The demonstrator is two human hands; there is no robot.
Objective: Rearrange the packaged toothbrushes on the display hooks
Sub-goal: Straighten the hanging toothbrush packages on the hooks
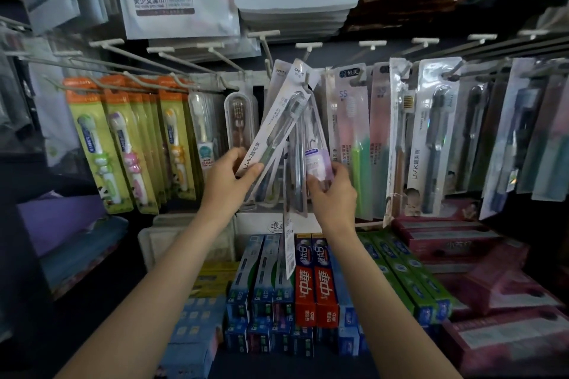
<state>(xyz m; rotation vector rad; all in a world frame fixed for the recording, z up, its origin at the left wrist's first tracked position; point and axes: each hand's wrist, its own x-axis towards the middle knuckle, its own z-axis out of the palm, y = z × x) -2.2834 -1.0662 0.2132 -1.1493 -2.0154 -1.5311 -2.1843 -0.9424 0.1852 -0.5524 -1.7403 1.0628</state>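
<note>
Toothbrush pack (pixel 271 123), a long clear blister with a white card strip printed LMK and a grey-bristled brush inside, tilts left among the centre hooks (pixel 303 51), its top apparently still hung there. Left hand (pixel 229 177) pinches its lower end; right hand (pixel 331 191) grips the neighbouring purple-labelled pack (pixel 317 163).

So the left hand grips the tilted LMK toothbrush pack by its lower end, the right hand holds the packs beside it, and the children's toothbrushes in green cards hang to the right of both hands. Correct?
Not quite. In the head view the children's toothbrushes in green cards hang to the left of both hands, not the right. The rest holds: the left hand grips the tilted LMK toothbrush pack by its lower end, and the right hand holds the packs beside it.
</note>
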